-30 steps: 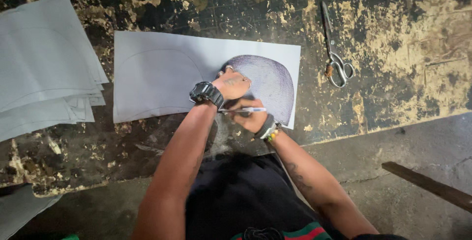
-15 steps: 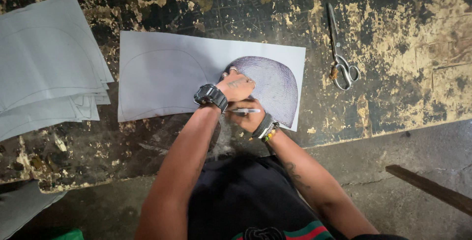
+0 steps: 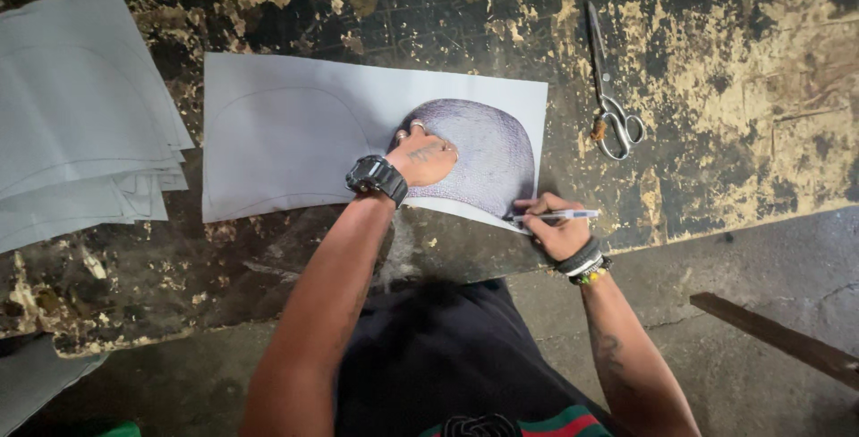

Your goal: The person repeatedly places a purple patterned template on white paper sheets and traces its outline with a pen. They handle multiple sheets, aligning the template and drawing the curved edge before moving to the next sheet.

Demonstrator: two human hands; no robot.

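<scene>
Head view, surface: worn dark counter (image 3: pixel 734 88) w/ flaking yellow paint; its near edge runs across the lower part of the frame, concrete floor below it.
Sheet: grey sheet (image 3: pixel 286 133) flat at counter centre, long side along the near edge, a faint curved outline already on its left half.
Template: purple-grey dome-shaped template (image 3: pixel 488 155) on the sheet's right end, straight side toward the near edge, round top toward the far edge.
Left hand: left hand (image 3: pixel 422 158) pressed flat on the template's left part, fingers spread, so grip is open; it pins rather than holds. Black watch on the wrist.
Right hand: right hand (image 3: pixel 555 229) at the sheet's near right corner, grip closed round a pen (image 3: pixel 555 216). Pen lies almost level, tip at the template's lower right edge, touching or just off the sheet; can't tell which.
Scissors: scissors (image 3: pixel 610 88) on bare counter right of the sheet, handles toward the near edge, apart from both hands.
Stack: stack (image 3: pixel 80 124) of similar grey sheets at the left edge, fanned out; a few more sheets peek in at the far edge.
Floor: a dark strip of wood lies at lower right.
Risk 1: only the template's left part is pinned, so pen pressure at the right could nudge or pivot it and spoil the line.
Risk 2: sheet's near right corner sits close to the counter edge; prob. little support there, pen may skip or tear.
Risk 3: rough flaking surface under thin sheet could make the line wobble.
</scene>
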